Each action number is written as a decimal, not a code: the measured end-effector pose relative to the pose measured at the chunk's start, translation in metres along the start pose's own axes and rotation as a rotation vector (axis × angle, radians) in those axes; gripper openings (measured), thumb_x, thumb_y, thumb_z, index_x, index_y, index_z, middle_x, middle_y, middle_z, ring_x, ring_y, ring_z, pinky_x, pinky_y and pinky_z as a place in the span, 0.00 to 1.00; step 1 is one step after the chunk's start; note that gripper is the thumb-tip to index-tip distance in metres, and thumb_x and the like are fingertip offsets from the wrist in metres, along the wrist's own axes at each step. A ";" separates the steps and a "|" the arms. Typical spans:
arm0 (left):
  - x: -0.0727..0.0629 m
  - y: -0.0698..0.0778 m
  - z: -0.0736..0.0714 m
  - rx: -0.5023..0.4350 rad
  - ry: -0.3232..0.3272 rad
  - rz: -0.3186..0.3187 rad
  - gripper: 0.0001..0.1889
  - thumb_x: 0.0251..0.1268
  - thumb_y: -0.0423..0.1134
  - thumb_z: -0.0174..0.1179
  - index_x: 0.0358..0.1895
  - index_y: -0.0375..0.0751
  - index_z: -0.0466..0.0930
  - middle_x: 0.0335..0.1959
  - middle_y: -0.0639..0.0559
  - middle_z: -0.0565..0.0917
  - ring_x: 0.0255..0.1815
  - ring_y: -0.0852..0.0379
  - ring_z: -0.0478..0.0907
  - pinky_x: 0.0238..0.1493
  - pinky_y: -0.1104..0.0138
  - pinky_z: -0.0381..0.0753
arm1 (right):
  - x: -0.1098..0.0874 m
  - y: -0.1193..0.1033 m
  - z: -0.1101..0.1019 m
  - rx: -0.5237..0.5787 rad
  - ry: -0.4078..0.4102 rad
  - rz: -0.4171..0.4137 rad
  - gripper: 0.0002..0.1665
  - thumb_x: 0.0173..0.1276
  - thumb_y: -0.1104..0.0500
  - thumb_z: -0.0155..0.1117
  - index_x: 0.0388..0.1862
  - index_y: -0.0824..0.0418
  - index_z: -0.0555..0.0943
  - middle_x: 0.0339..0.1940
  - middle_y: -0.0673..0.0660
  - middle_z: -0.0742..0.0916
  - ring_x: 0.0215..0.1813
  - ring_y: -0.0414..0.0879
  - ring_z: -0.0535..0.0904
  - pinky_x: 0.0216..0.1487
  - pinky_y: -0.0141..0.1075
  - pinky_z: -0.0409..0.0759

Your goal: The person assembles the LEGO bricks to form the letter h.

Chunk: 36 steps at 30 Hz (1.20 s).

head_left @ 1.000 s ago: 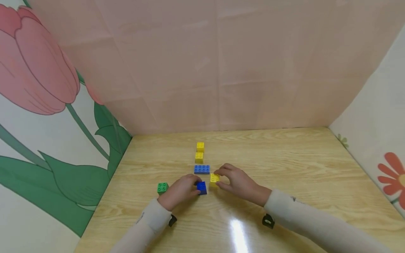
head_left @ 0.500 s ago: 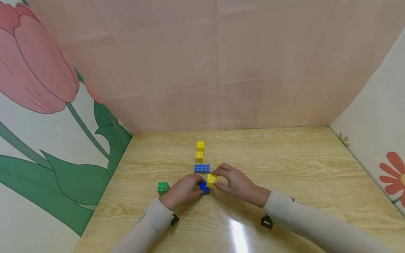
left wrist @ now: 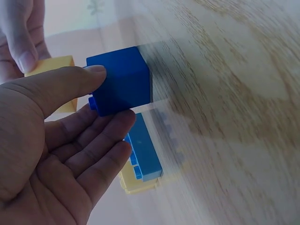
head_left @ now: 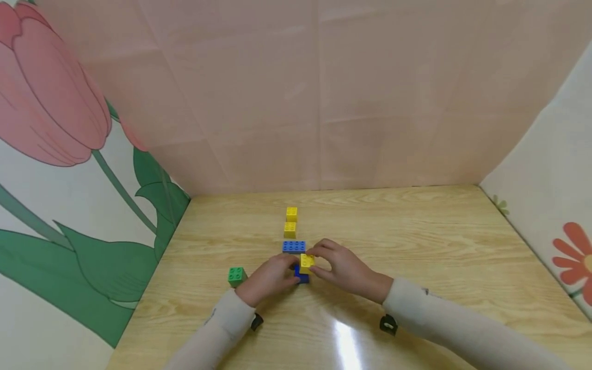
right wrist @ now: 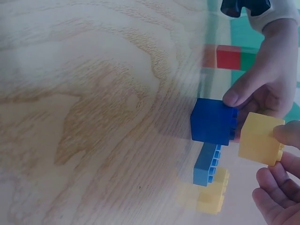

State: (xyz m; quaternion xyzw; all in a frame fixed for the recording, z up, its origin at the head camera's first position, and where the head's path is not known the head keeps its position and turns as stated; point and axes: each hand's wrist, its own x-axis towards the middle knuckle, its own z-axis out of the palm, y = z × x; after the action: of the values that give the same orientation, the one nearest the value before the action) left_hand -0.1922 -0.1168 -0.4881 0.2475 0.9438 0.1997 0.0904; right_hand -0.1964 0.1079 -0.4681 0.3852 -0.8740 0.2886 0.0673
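My left hand (head_left: 270,277) pinches a dark blue toy building brick (head_left: 302,278) standing on the table, its thumb on one side as the left wrist view shows. Just above that brick, my right hand (head_left: 347,267) holds a yellow building brick (head_left: 306,263) between thumb and fingers. In the right wrist view the yellow brick (right wrist: 260,137) sits slightly tilted over the studs of the blue brick (right wrist: 211,121), with a small gap between them. Part of the blue brick is hidden by the yellow one in the head view.
A lighter blue long brick (head_left: 294,246) lies just behind the hands. Beyond it stand a yellow brick (head_left: 290,229) and another yellow brick (head_left: 292,214). Left of the left hand is a green brick (head_left: 237,276), on a red brick (right wrist: 228,57) in the right wrist view.
The right hand has brought the yellow brick leftward, from beside the dark blue brick to over it. The left hand has shifted the blue brick slightly right.
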 end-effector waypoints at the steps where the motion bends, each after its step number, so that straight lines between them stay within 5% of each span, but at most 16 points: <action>1: 0.000 0.000 0.000 0.000 0.002 0.003 0.19 0.63 0.44 0.67 0.55 0.42 0.79 0.47 0.54 0.82 0.48 0.59 0.79 0.49 0.68 0.80 | 0.000 0.000 0.000 -0.002 0.000 -0.004 0.20 0.64 0.53 0.71 0.54 0.56 0.82 0.50 0.50 0.81 0.50 0.41 0.79 0.50 0.35 0.81; 23: -0.002 -0.002 0.004 -0.024 0.064 0.058 0.17 0.63 0.43 0.68 0.52 0.43 0.79 0.46 0.54 0.81 0.47 0.60 0.78 0.48 0.68 0.79 | 0.002 -0.001 0.006 0.023 -0.022 -0.020 0.20 0.65 0.54 0.70 0.55 0.56 0.82 0.48 0.49 0.81 0.48 0.44 0.81 0.46 0.33 0.81; 36: 0.001 -0.001 0.006 -0.048 0.036 0.036 0.19 0.62 0.44 0.68 0.55 0.45 0.78 0.46 0.57 0.81 0.47 0.61 0.78 0.48 0.68 0.79 | 0.003 0.001 0.007 0.031 -0.044 -0.019 0.19 0.65 0.54 0.70 0.54 0.56 0.82 0.48 0.49 0.81 0.47 0.45 0.81 0.45 0.32 0.81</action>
State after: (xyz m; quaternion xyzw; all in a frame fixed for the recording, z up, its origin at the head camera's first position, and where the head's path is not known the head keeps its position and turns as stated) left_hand -0.1920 -0.1153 -0.4937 0.2584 0.9355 0.2285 0.0760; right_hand -0.1985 0.1024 -0.4729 0.4009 -0.8670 0.2926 0.0448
